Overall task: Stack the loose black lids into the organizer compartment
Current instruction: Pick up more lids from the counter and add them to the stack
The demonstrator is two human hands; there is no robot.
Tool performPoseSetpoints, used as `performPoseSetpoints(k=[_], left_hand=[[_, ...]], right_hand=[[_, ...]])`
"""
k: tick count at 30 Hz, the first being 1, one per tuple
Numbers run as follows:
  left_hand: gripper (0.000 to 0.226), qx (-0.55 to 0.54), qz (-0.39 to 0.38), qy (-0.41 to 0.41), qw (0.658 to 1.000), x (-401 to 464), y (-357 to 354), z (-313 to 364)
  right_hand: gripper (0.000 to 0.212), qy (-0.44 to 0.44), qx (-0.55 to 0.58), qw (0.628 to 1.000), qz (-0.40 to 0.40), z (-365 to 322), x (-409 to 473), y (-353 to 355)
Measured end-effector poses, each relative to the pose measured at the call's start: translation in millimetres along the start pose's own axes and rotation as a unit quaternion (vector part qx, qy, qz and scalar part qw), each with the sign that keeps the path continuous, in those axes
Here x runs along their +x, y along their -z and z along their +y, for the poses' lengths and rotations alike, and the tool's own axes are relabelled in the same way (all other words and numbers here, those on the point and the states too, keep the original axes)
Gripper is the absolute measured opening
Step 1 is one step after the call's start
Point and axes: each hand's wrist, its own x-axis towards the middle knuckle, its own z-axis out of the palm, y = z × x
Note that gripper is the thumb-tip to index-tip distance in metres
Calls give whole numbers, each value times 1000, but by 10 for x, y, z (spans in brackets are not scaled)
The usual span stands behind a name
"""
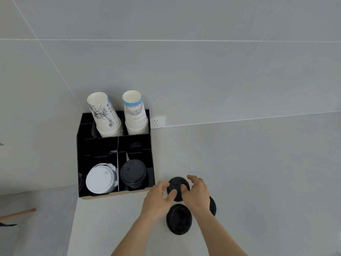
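A black organizer (81, 163) stands on the counter against the wall. Its front right compartment holds a stack of black lids (133, 173). Right of the organizer, three loose black lids lie on the counter. My left hand (158, 198) and my right hand (196, 193) both grip the farthest loose lid (176, 183) by its sides. A second loose lid (179, 218) lies nearer to me between my wrists. The third lid (213, 206) is mostly hidden under my right hand.
A stack of white lids (101, 179) fills the organizer's front left compartment. Two stacks of upturned paper cups (104, 115) (135, 113) stand in the back compartments. A wall socket (157, 122) sits behind the organizer. The counter edge (73, 218) drops off at the left.
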Motion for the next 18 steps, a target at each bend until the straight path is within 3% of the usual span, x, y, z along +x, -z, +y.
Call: performPoseSetpoints(k=[10,15,18], left_hand=[[70,-86,-42,69,993,64,-235,125],[67,-103,-34,81,991,65,-258,119],[58,-111,-2,63,992,48,-247,135]], right_hand=[[59,-24,34,992,-118,158,69,20],[51,-30,71,989,-126,167,89,45],[41,-28,88,991,-92,144,84,56]])
